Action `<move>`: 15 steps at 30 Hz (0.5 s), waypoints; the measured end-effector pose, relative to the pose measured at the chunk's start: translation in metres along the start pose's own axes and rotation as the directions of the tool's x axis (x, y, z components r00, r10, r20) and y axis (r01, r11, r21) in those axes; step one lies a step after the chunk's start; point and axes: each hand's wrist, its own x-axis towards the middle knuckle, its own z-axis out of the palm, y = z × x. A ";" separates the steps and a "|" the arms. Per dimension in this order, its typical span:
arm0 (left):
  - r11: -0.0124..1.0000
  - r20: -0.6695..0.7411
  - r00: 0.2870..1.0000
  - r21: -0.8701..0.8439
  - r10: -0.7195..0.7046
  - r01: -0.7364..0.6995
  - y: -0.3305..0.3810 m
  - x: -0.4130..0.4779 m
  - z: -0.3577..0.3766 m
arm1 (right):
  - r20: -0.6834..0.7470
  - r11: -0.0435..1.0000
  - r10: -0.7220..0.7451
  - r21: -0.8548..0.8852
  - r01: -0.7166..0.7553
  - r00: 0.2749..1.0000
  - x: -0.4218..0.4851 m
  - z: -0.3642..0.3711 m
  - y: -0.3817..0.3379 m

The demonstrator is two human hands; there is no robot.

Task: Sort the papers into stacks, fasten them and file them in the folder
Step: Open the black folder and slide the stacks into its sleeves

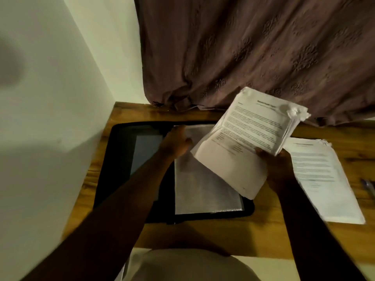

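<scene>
Wooden table [263, 236] by a curtain [243, 47]: right hand [278, 165], fingers grasping a paper stack [243, 138], over the folder [121, 169]; left hand [178, 142] blurred, grip unclear.

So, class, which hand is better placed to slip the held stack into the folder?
Right. The right hand grips the paper stack above the folder; the left hand is at the top of the clear sleeve.

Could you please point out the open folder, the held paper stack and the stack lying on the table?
folder [115, 159], head view, black left cover.
held stack [243, 134], head view, top sheet's middle.
lying stack [322, 179], head view, top sheet's middle.
</scene>
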 end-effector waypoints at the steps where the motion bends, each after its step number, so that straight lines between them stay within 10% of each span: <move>1: 0.993 0.062 0.998 0.117 0.027 -0.034 -0.005 0.000 0.012 | -0.022 1.000 0.005 0.025 -0.005 1.000 -0.008 -0.003 0.004; 7: 0.912 0.209 0.972 0.369 0.106 -0.178 -0.035 -0.028 0.079 | -0.170 0.996 0.073 0.057 -0.064 0.983 -0.041 -0.019 0.025; 15: 0.860 0.151 0.962 0.432 0.226 -0.270 -0.047 -0.065 0.091 | -0.010 0.996 0.061 0.060 -0.060 0.998 -0.055 -0.022 0.039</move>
